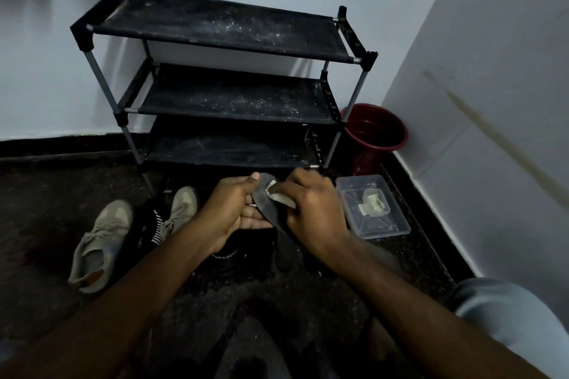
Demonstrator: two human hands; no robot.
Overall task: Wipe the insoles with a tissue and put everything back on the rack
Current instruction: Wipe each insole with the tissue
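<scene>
A dark insole (267, 200) is held up in front of the rack, its heel end pointing toward me. My left hand (232, 209) grips it from the left, thumb on its top edge. My right hand (311, 209) presses a white tissue (278, 194) against the insole's upper face. The black three-shelf shoe rack (228, 83) stands against the wall with bare, dusty shelves. Two beige sneakers (101, 243) (181, 209) lie on the floor at the left. Black shoes (224, 255) sit under my hands, partly hidden.
A clear plastic box (372, 206) with a few scraps inside rests on the floor to the right. A dark red bucket (374, 132) stands in the corner beside the rack. White walls close off the back and right. A grey sleeve or knee (505, 317) shows at lower right.
</scene>
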